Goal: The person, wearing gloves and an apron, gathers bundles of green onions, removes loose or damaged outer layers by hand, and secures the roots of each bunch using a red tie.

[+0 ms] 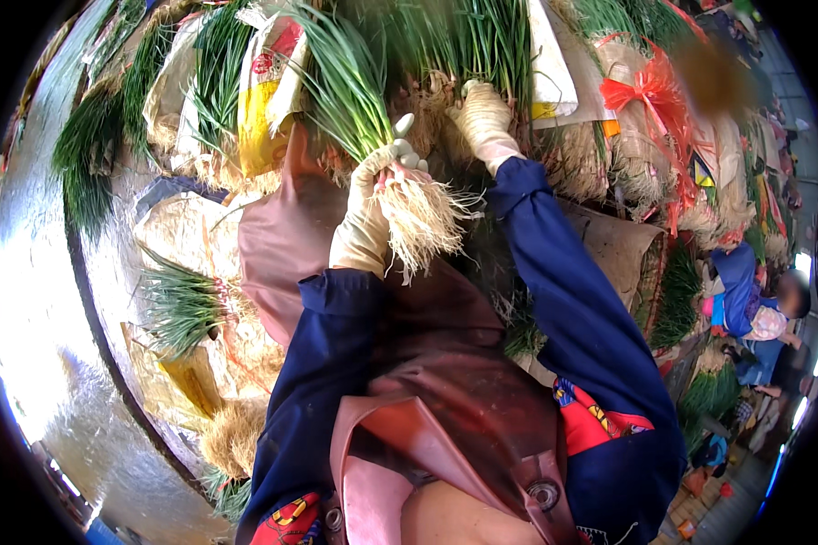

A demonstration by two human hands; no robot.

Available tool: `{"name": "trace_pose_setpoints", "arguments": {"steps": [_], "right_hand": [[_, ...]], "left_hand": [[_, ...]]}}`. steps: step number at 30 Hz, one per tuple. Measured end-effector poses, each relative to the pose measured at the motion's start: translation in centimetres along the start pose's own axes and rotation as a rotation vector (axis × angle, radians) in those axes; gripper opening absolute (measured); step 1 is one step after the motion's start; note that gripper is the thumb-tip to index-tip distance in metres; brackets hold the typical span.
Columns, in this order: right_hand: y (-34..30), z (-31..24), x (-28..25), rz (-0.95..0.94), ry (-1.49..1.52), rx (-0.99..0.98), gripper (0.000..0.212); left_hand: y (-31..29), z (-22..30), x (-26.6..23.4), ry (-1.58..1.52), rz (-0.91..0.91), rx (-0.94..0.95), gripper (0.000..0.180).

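Note:
My left hand (pixel 365 213), in a pale work glove, is closed round the lower stems of a bunch of spring onions (pixel 347 86). The green leaves point up and away, and a thick tuft of pale roots (pixel 420 218) hangs below the grip. To the right, my gloved right hand (pixel 483 120) reaches to the stem bases of more spring onions (pixel 495 45) in the pile ahead. Its fingers curl in among the stems, and the tips are partly hidden there.
Bundles in paper and sacking (pixel 268 109) line the far left. A red plastic tie (pixel 654 91) binds a bundle at right. A small bunch (pixel 186 304) lies on sacking beside my left arm. A brown apron (pixel 454 363) covers my lap. Another person (pixel 763 318) is at far right.

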State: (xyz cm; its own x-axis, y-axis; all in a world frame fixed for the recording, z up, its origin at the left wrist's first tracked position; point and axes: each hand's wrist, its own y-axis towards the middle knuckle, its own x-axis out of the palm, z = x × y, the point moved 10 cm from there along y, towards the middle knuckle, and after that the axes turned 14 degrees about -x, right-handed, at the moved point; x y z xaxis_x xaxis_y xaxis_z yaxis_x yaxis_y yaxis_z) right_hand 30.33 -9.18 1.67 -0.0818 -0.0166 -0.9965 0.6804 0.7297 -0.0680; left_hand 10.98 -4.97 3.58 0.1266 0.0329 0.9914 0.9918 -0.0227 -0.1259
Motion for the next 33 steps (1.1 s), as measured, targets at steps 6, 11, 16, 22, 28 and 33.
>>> {"name": "trace_pose_setpoints", "arguments": {"steps": [6,11,16,22,28,33], "right_hand": [[-0.4,9.0,0.3,0.18,1.393,0.087,0.011],[-3.0,5.8,-0.3,-0.04,1.877,0.069,0.023],[-4.1,6.2,-1.7,0.074,1.741,-0.02,0.032],[-11.0,-2.9,-5.4,0.107,1.458,-0.113,0.023],[-9.8,-1.6,-2.8,0.335,1.52,0.01,0.047],[-7.7,-7.3,2.6,-0.277,1.999,0.184,0.033]], "left_hand": [[-0.5,-0.1,-0.6,-0.033,0.047,0.001,0.058],[-0.5,0.3,-1.1,0.038,0.081,-0.011,0.053],[0.7,-0.7,-1.5,0.124,0.055,-0.08,0.046],[0.5,-1.7,-1.7,0.167,0.119,-0.101,0.041],[0.8,-2.6,-2.0,0.13,0.094,-0.178,0.041],[0.7,-2.1,-2.3,0.207,0.098,-0.166,0.041]]}}
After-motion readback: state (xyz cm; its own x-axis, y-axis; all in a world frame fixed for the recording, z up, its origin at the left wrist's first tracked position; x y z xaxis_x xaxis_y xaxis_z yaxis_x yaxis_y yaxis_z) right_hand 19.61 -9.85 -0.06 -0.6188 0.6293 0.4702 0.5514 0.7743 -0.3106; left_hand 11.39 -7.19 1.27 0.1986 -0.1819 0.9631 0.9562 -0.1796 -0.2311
